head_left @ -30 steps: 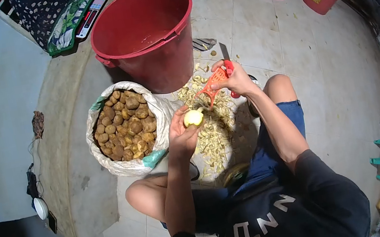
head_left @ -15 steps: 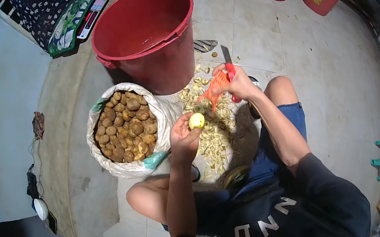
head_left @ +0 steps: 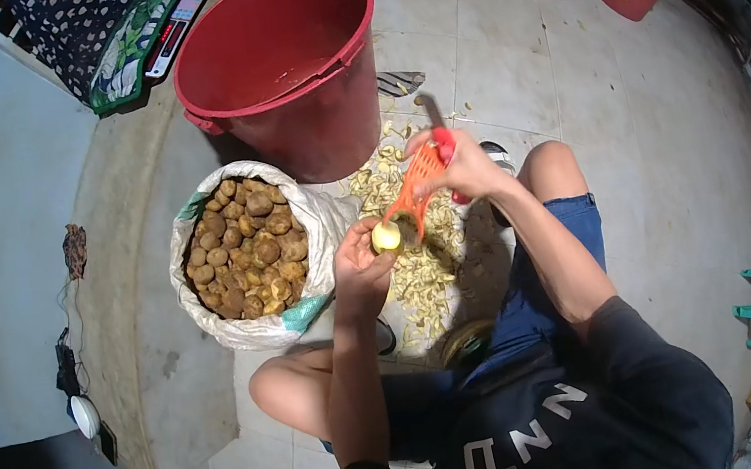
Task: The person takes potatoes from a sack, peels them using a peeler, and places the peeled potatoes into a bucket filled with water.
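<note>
Peeler (head_left: pixel 417 187) and right hand (head_left: pixel 476 168) are closer to the potato (head_left: pixel 386 237) than half a second ago. The peeler's head now overlaps the potato's right edge; contact cannot be confirmed at this size.

Left hand (head_left: pixel 356 263): partly curled, fingertips and thumb gripping the potato, which is raised above the peelings (head_left: pixel 422 297) and to the right of the sack (head_left: pixel 217 330). The potato's surface is mostly pale, darker at the lower side.

Right hand: closed around the peeler's handle and, together with it, a knife (head_left: pixel 432 112). The blade points away from the wearer, toward the bucket (head_left: pixel 333 136).

Caution: a wet, bare potato may turn or slip if the fingertip grip is too light. A stroke that overruns the potato's edge could nick the left fingers. Sharing one grip between two tools may loosen control; a wrist twist could swing the exposed blade.
</note>
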`<action>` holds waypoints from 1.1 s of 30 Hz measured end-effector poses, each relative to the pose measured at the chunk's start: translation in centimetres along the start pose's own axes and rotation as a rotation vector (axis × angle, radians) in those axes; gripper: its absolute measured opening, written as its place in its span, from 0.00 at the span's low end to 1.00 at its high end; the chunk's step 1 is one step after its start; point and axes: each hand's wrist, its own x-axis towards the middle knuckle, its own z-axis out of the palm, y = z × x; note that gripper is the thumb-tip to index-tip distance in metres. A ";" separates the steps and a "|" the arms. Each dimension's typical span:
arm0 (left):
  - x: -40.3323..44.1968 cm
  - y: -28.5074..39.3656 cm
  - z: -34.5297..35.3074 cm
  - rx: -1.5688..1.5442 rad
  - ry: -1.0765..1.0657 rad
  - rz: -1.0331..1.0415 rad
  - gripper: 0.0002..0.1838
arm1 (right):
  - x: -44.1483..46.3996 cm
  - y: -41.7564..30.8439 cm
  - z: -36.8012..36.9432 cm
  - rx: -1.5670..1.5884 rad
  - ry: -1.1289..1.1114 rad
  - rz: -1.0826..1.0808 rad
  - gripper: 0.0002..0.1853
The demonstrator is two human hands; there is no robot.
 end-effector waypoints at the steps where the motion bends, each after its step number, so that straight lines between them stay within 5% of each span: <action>1: 0.1 0.0 0.2 -0.026 -0.012 0.007 0.23 | -0.2 -0.1 1.1 -0.030 -0.051 -0.097 0.25; 5: 0.2 -0.5 0.1 -0.051 0.053 0.015 0.23 | 1.1 2.0 -1.0 0.004 0.150 0.129 0.25; 9: -0.1 0.0 0.7 0.092 0.010 0.037 0.25 | 0.5 1.7 0.6 -0.209 -0.033 -0.178 0.24; 12: 0.2 -0.5 0.2 -0.026 0.012 0.063 0.25 | 1.2 1.9 -0.8 -0.011 0.146 0.091 0.24; 16: 0.0 -0.6 -0.1 -0.061 -0.005 0.070 0.25 | 0.0 1.0 1.2 -0.079 -0.028 -0.097 0.27; 33: 0.3 -0.8 -0.6 -0.146 0.090 0.104 0.24 | 0.9 2.8 -0.6 -0.002 0.129 0.009 0.25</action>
